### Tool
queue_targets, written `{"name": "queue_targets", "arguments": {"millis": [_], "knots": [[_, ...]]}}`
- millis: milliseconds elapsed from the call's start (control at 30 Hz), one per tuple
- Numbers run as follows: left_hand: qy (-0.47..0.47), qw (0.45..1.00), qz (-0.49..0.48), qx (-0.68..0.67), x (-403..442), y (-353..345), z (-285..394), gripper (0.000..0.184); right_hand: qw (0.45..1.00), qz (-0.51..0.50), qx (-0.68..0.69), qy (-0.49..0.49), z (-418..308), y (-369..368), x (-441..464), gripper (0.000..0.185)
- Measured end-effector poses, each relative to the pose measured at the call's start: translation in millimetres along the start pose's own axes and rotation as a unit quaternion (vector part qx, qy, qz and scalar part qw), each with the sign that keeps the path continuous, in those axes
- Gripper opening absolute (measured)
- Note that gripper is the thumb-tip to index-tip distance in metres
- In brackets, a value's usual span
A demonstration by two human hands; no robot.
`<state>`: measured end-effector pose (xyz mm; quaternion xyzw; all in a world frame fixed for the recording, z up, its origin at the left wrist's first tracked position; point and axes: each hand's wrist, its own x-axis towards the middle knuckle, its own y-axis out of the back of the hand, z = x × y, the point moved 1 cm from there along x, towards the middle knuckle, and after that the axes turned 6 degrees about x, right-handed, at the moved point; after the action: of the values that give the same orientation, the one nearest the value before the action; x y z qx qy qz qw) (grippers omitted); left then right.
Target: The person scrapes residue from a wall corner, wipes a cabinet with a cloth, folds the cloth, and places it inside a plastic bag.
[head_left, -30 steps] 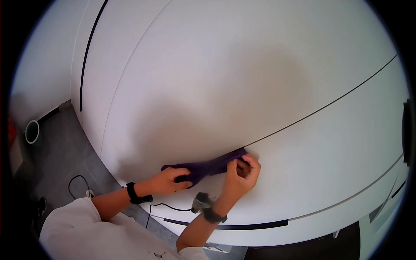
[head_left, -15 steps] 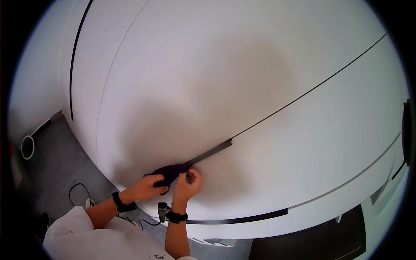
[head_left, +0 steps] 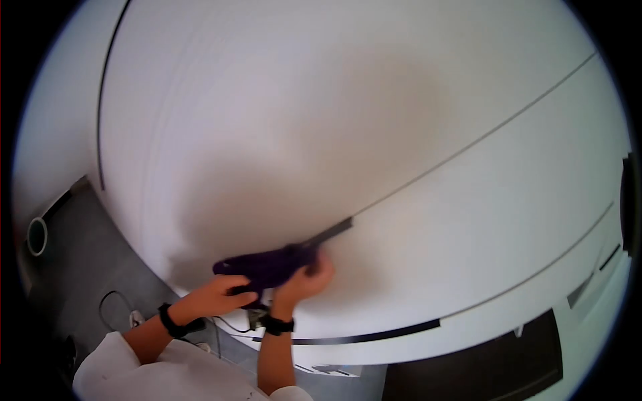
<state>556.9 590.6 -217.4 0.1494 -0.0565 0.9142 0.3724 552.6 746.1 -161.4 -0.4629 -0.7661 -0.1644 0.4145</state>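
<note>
1 purple cloth is positioned against a large white panel, in the lower middle of the view, between the person's hands. The cloth is bunched. A short dark strip extends from its right end, up and to the right, and meets a thin seam in the panel.

Left hand: partly closed. The thumb and fingers are spread around the lower left part of the cloth and grip it between them. Right hand: fingers curled inward, against the right end of the cloth, just below the dark strip. The fingertips are blurred; whether they pinch the cloth cannot be told.

Each wrist carries 1 black band: the left band and the right band. A small device with a dark cable sits beside the right band. Both arms extend from a white shirt.

Below the hands, a long black strip runs along the panel's lower part. At far left, a bucket stands on the grey floor.
</note>
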Motion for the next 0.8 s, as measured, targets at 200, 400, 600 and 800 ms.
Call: {"name": "queue_targets", "arguments": {"millis": [200,400,600,800], "knots": [[0.140,0.989,-0.036,-0.029,-3.5,3.4,-15.6,0.022,0.997,-0.011,0.075,-0.017,30.3,13.0,-38.6,0.020],[0.129,0.963,0.088,-0.220,19.5,-0.6,-20.9,0.020,0.995,-0.028,0.096,-0.030,8.0,13.5,-10.5,0.019],[0.092,0.976,0.117,-0.156,26.5,-6.3,-36.5,0.031,1.000,-0.011,-0.001,-0.022,15.5,7.1,1.4,0.016],[0.173,0.977,0.065,-0.108,15.1,-23.3,-70.0,0.028,0.999,-0.012,-0.041,0.034,49.7,12.8,-20.8,0.018]]}}
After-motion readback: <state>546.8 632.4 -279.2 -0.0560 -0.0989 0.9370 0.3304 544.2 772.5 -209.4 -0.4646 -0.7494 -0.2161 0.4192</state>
